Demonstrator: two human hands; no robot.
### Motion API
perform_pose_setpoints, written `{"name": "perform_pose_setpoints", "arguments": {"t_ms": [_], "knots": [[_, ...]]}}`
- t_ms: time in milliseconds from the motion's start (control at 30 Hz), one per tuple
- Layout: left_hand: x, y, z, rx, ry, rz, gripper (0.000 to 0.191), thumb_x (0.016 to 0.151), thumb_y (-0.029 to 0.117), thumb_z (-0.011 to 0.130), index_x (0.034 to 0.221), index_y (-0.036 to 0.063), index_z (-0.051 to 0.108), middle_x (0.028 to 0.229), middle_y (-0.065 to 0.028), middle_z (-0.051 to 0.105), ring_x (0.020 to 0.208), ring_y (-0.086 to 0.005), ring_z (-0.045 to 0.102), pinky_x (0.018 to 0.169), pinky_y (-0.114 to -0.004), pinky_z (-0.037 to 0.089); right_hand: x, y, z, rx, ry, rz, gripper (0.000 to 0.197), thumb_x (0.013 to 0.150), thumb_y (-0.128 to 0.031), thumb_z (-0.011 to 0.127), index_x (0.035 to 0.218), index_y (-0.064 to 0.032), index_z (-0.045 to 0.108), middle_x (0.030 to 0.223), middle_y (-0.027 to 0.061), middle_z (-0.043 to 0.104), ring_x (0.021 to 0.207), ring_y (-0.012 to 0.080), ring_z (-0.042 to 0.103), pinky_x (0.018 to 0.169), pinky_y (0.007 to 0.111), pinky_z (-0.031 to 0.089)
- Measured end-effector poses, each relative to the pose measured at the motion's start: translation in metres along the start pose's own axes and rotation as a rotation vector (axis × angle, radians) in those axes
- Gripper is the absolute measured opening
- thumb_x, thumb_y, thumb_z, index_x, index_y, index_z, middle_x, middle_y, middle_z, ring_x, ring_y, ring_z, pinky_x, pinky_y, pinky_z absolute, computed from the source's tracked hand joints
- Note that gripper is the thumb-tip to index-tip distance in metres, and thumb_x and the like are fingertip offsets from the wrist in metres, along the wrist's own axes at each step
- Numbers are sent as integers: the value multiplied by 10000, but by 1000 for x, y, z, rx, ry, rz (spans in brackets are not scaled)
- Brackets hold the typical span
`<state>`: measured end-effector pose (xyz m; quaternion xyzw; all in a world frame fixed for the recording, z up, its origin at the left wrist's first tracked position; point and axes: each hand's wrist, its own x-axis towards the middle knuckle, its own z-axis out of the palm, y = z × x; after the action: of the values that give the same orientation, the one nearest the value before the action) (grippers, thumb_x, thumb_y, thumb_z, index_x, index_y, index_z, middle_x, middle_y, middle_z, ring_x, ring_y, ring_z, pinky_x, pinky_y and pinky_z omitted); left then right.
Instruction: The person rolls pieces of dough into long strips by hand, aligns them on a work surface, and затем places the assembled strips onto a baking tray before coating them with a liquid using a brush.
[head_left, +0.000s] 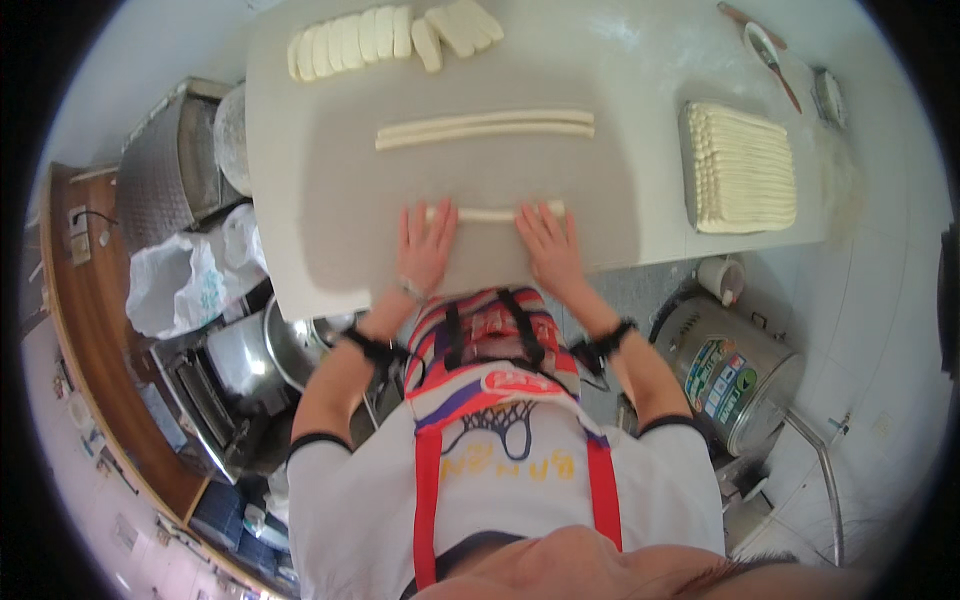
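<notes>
Both hands lie flat, palms down, over a short dough rope (486, 215) near the front of the pale worktable (337, 187). My left hand (425, 251) covers the rope's left part, fingers stretched forward. On its right part rests my right hand (552, 247), with the fingers slightly spread. The middle of the rope shows between the hands, and its right end sticks out past my fingers. Farther back, two longer dough ropes (484, 129) lie side by side, crosswise to me. A row of thick cut dough pieces (352, 43) sits at the far left edge, with more pieces beside it.
At the table's right, a tray (691, 172) holds stacked thin dough strips (746, 169). Behind it lie a brown-handled utensil (784, 86) and a wooden stick (752, 25). A large metal drum (739, 375) stands below right. White plastic bags (176, 285) and metal bowls (289, 341) are at left.
</notes>
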<state>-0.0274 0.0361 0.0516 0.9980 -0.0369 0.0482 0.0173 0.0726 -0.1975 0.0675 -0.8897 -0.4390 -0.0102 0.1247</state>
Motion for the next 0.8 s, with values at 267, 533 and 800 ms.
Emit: {"name": "perform_pose_setpoints", "arguments": {"t_ms": [267,533,800], "knots": [[67,14,45,-434,11,-32,571,842,247,590,1351,15,476,1413,-212,427,1351,-441,318,1107,-585,247,80,-11,41,226,32,-41,587,892,-328,557,1408,-74,435,1416,180,443,1313,363,390,1082,542,276],[33,11,28,-181,-10,-329,765,831,510,609,1473,168,372,1553,-231,203,1431,-466,131,1101,-634,173,32,12,38,-111,-20,171,724,837,-447,600,1468,-176,369,1534,231,251,1404,464,216,1068,678,195],[-37,-22,14,-319,-177,-110,755,814,475,626,1468,191,379,1541,-274,189,1426,-441,188,1125,-548,233,-24,45,22,145,-127,70,821,726,-344,718,1423,-44,404,1511,302,224,1369,526,234,1101,566,281]]}}
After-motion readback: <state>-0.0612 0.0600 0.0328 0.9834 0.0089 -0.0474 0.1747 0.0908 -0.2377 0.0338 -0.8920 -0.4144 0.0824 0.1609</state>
